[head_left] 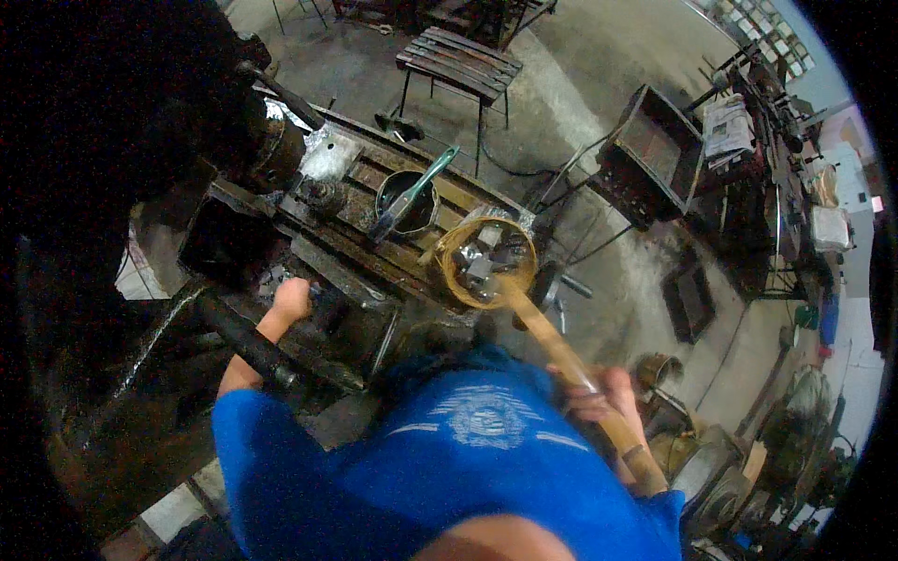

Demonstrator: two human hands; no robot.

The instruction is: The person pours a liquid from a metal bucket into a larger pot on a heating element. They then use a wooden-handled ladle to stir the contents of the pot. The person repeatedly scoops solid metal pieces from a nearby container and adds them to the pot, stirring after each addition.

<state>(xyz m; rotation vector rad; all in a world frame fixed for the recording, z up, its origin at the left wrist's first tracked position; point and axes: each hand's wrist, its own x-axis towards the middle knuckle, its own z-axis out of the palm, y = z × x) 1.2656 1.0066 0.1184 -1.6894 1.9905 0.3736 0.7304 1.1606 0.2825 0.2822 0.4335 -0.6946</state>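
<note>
The head view looks straight down over a blue shirt point(486, 449) at a dark, greasy machine table point(374, 234) in a workshop.

The right hand point(603, 393) is clenched around the long wooden handle point(561, 351) of a round sieve-like scoop point(486, 264). The handle runs from the lower right, past the wrist, up and left to the scoop's wooden hoop. The hoop sits at the near right end of the machine table, and inside it lie several small grey metal pieces point(482, 257).

The left hand point(292, 299) reaches forward on a bare forearm to the front edge of the machine, just beside a dark round bar point(248, 341) that slants across the lower left. It rests against dark machine parts; whether its fingers grip anything there I cannot tell, since they are hidden on the far side.

Just left of the scoop, 1 dark metal bucket point(407, 201) stands on the table, and a tool with a green handle point(416, 192) leans across its rim.

Beyond the machine, on the concrete floor, stands a slatted metal bench point(458, 61). To the right of it a rusty open metal box point(650, 154) sits on a frame, and cluttered shelving point(776, 140) lines the right wall.
</note>
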